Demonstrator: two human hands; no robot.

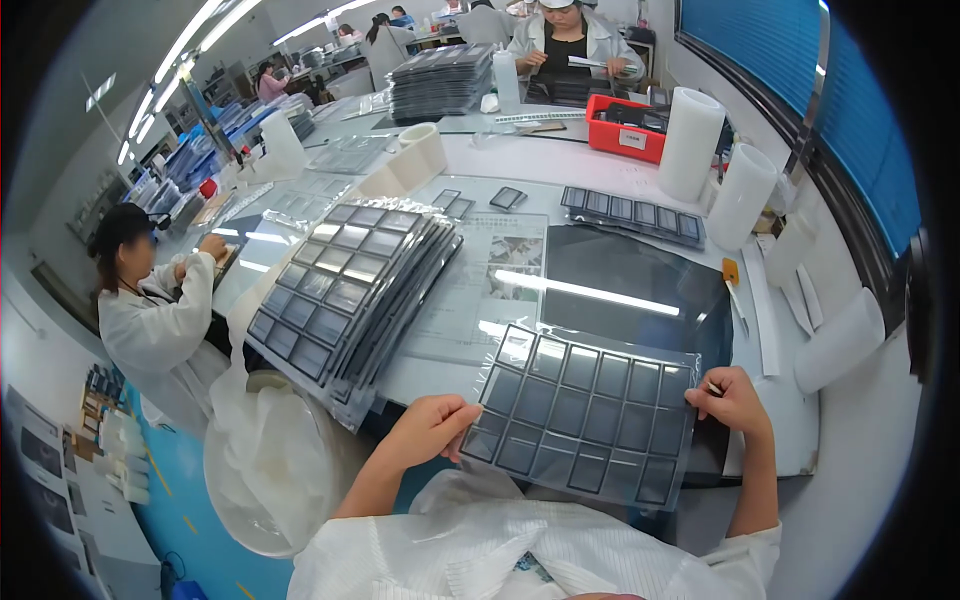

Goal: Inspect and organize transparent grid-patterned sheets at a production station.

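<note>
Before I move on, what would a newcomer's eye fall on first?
Most likely the glossy sheet gridded with dark rectangular frames, held low in the middle by its side edges between the left hand and right hand. Next might come the thick stack of similar gridded sheets to its left, then the bright red plastic bin toward the upper right, beside a tall white roll.

a red bin (605,137) is placed just beside a tall white roll (690,145); blue blinds (750,50) are hung at the right, and tube lights (188,38) are mounted overhead.
</note>
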